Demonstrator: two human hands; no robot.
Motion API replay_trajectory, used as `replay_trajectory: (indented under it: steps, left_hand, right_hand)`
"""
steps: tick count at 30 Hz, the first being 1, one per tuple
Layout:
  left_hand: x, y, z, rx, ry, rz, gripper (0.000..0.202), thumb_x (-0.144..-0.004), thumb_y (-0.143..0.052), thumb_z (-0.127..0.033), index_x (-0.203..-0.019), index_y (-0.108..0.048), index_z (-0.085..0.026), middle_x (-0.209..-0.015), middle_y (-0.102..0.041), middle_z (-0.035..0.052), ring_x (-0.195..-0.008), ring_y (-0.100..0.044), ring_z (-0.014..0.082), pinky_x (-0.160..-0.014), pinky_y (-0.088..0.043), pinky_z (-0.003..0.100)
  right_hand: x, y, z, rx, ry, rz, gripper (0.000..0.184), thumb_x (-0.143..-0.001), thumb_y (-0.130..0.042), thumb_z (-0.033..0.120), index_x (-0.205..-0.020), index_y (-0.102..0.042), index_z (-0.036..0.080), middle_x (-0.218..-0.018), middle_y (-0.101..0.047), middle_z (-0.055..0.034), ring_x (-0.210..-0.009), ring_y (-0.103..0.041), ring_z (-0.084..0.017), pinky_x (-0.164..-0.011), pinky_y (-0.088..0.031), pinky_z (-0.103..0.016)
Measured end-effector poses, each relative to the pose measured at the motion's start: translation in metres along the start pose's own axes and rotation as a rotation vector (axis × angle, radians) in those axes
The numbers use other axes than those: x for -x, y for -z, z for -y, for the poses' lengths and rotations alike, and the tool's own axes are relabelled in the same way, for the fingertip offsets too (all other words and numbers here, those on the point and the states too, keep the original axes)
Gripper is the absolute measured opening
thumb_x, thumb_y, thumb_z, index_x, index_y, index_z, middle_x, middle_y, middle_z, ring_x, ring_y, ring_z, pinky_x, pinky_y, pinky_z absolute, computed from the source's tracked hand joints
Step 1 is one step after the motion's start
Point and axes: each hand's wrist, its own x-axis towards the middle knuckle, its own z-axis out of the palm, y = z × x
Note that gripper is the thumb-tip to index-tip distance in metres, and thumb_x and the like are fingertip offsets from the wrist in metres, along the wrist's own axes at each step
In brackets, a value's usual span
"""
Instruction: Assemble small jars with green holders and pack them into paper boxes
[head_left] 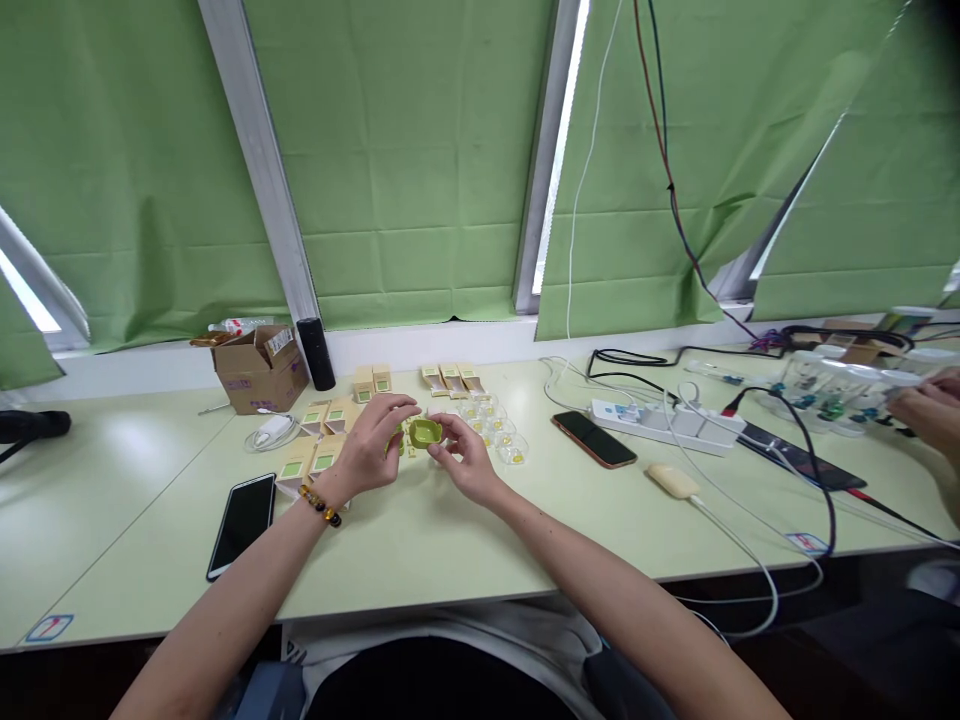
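Note:
A small green case (424,433) sits between my two hands just above the pale green table (525,530). My left hand (373,443), with a bead bracelet at the wrist, curls its fingers round the case's left side. My right hand (466,457) pinches its right side. Small beige boxes with green labels (325,432) lie to the left and behind my hands. A row of clear plastic shells (502,436) lies just right of them.
A black phone (242,522) lies at the front left. A cardboard box (259,369) and a black cylinder (316,353) stand at the back left. Right of centre are another phone (594,438), a white power strip (660,422) and cables. Another person's hand (930,412) works at far right.

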Motion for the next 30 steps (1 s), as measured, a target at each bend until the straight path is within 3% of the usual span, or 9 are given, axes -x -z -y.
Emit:
replay_trajectory:
  steps: [4, 8, 13, 18, 23, 26, 30]
  left_hand:
    - [0.016, -0.017, 0.004, -0.036, -0.051, 0.008, 0.064, -0.092, -0.054, -0.002, -0.150, -0.052, -0.029, -0.141, -0.062, 0.0174, -0.132, -0.061, 0.0328, -0.105, -0.057, 0.057]
    - [0.032, -0.028, 0.005, -0.025, -0.016, 0.035, 0.062, -0.099, -0.051, -0.005, -0.156, -0.049, -0.028, -0.142, -0.061, 0.0184, -0.133, -0.062, 0.0307, -0.104, -0.060, 0.052]
    - [0.031, -0.028, -0.007, 0.046, 0.089, -0.036, 0.052, -0.098, -0.062, -0.013, -0.149, -0.055, -0.025, -0.131, -0.066, 0.0157, -0.123, -0.066, 0.0287, -0.103, -0.060, 0.047]
    - [0.028, -0.031, -0.013, 0.096, 0.300, -0.095, 0.040, -0.091, -0.074, -0.020, -0.128, -0.059, -0.020, -0.119, -0.067, 0.0129, -0.101, -0.066, 0.0245, -0.086, -0.059, 0.040]
    - [0.031, -0.036, -0.013, 0.109, 0.375, -0.034, 0.041, -0.090, -0.073, -0.019, -0.127, -0.058, -0.020, -0.122, -0.064, 0.0132, -0.103, -0.063, 0.0241, -0.089, -0.057, 0.041]
    - [0.031, -0.037, -0.014, 0.163, 0.421, 0.000, 0.047, -0.093, -0.071, -0.022, -0.138, -0.057, -0.021, -0.129, -0.062, 0.0145, -0.102, -0.064, 0.0235, -0.089, -0.058, 0.041]
    - [0.032, -0.042, -0.007, 0.347, 0.595, -0.047, 0.046, -0.097, -0.071, -0.036, -0.139, -0.060, -0.022, -0.133, -0.064, 0.0153, -0.106, -0.069, 0.0231, -0.092, -0.061, 0.040]
  right_hand:
    - [-0.005, 0.002, -0.003, -0.166, -0.126, 0.040, 0.051, -0.092, -0.069, 0.067, -0.115, -0.064, 0.022, -0.087, -0.065, -0.0028, -0.074, -0.061, -0.017, -0.054, -0.048, -0.025]
    - [-0.009, 0.002, -0.009, -0.246, -0.226, 0.123, 0.064, -0.092, -0.057, 0.082, -0.081, -0.062, 0.020, -0.063, -0.059, 0.0008, -0.051, -0.051, -0.012, -0.047, -0.040, -0.025]
    - [-0.009, 0.000, -0.010, -0.265, -0.261, 0.116, 0.073, -0.094, -0.051, 0.085, -0.061, -0.052, 0.020, -0.047, -0.052, 0.0016, -0.042, -0.046, -0.010, -0.046, -0.034, -0.026]
    - [-0.007, -0.001, -0.004, -0.377, -0.297, 0.101, 0.063, -0.090, -0.067, 0.077, -0.066, -0.052, 0.021, -0.050, -0.053, 0.0035, -0.043, -0.048, -0.010, -0.044, -0.031, -0.024]
    - [-0.008, 0.000, -0.002, -0.452, -0.344, 0.118, 0.051, -0.085, -0.079, 0.066, -0.080, -0.053, 0.022, -0.054, -0.053, 0.0075, -0.045, -0.045, -0.009, -0.045, -0.030, -0.023]
    - [-0.009, 0.000, -0.005, -0.357, -0.306, 0.105, 0.049, -0.086, -0.076, 0.067, -0.084, -0.054, 0.023, -0.056, -0.053, 0.0074, -0.046, -0.045, -0.010, -0.047, -0.032, -0.023]
    - [-0.005, -0.002, -0.008, 0.007, -0.123, 0.096, 0.037, -0.097, -0.065, 0.058, -0.088, -0.060, 0.023, -0.062, -0.057, 0.0045, -0.054, -0.051, -0.013, -0.055, -0.042, -0.027]
